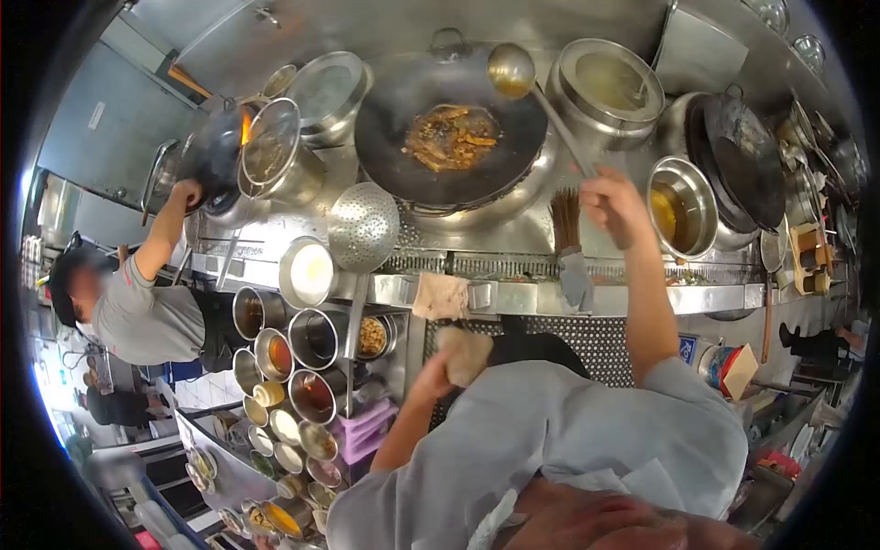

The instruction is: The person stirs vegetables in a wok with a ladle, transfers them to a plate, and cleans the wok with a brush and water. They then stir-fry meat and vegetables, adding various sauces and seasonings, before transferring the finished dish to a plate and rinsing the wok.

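My right hand is closed around the long handle of a ladle. The ladle's bowl is over the far right rim of a large black wok, with some amber liquid in it. Brown pieces of food in sauce lie in the bottom of the wok. Low in front of my body, my left hand grips a beige folded cloth; motion blurs it somewhat. Another pale cloth lies on the stove's front edge. A bamboo wok brush rests below my right forearm.
A perforated skimmer lies across the left front. Pots of sauces crowd the lower left. A metal pot of yellow oil and stacked woks stand right. On the left, a co-worker reaches to another wok near a flame.
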